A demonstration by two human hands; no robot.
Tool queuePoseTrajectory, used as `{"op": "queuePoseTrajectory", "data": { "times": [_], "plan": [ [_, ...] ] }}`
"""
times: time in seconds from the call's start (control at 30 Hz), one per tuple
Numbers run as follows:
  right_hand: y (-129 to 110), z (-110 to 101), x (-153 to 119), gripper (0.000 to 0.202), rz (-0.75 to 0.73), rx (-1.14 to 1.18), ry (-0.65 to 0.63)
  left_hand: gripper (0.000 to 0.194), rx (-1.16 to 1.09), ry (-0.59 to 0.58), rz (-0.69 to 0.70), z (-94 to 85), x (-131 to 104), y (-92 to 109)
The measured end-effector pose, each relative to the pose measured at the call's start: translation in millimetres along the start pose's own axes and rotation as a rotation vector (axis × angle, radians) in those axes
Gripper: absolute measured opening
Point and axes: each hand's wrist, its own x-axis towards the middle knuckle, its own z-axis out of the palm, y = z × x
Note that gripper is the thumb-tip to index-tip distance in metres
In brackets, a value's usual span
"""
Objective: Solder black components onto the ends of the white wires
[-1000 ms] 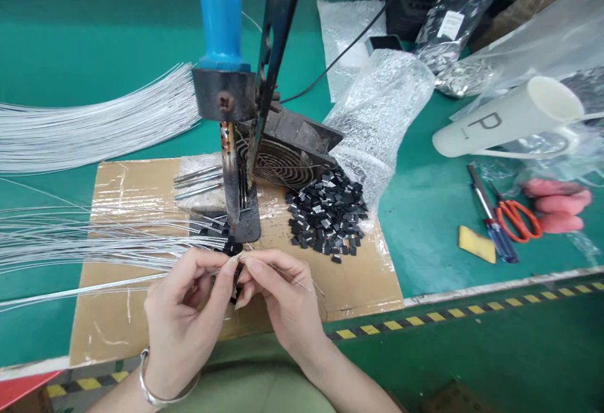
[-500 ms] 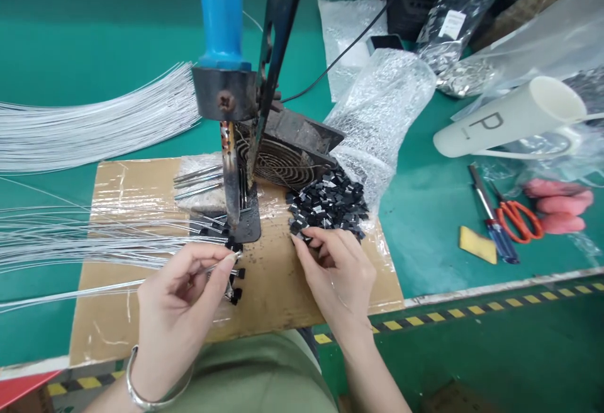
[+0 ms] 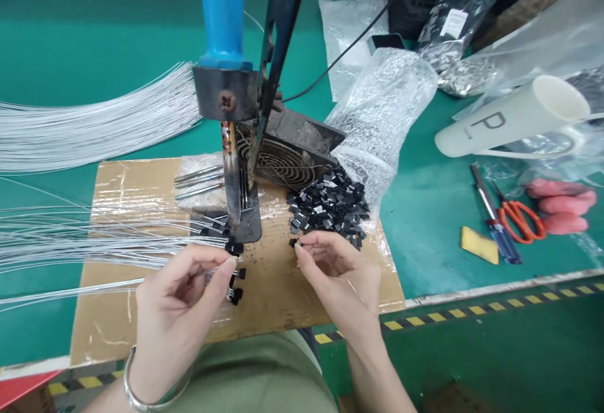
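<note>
Inwardly angled, the left hand [image 3: 177,315] pinches white wire [image 3: 117,285] and the right hand [image 3: 343,277] pinches a black connector [image 3: 293,242].

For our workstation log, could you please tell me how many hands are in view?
2: left hand by the wires, right hand pinching a black part near the pile.

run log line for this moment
left hand: pinching wire | right hand: pinching black piece | pile of pieces: beyond right hand | soldering iron: clamped, tip down

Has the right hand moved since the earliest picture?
Yes: the right hand has moved rightward, away from the soldering iron, to the near edge of the black parts pile.
</note>
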Motion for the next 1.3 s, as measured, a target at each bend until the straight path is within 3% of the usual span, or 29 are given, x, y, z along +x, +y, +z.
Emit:
{"op": "queuePoseTrajectory", "data": {
  "times": [0.13, 0.3, 0.47, 0.7, 0.9, 1.3],
  "plan": [
    [-3.6, 7.4, -3.1, 0.013, 0.092, 0.179, -0.015, 0.006, 0.011, -0.006, -0.003, -1.0, -0.2, -1.4],
    [-13.4, 15.7, -3.5, 0.006, 0.072, 0.368, -0.014, 0.005, 0.009, -0.005, -0.002, -1.4, 0.3, -0.9],
    [-24.6, 19.9, -4.5, 0.015, -0.007, 0.38, -0.109, 0.005, 0.003, -0.012, 0.0, -1.7, 1.2, 2.8],
    [-35.8, 32.4, -6.3, 0.008, 0.056, 0.506, -0.208, 0.006, -0.014, -0.019, -0.049, -3.2, 3.4, 7.6],
    [-36.8, 36.7, -7.8, 0.012, 0.014, 0.514, -0.294, 0.005, -0.1, -0.139, -0.064, -8.3, 6.7, 15.2],
    [-37.9, 33.8, -8.9, 0.023, -0.15, 0.37, -0.301, 0.011, -0.115, -0.184, -0.048, -8.2, 14.8, 22.8]
  ]
}}
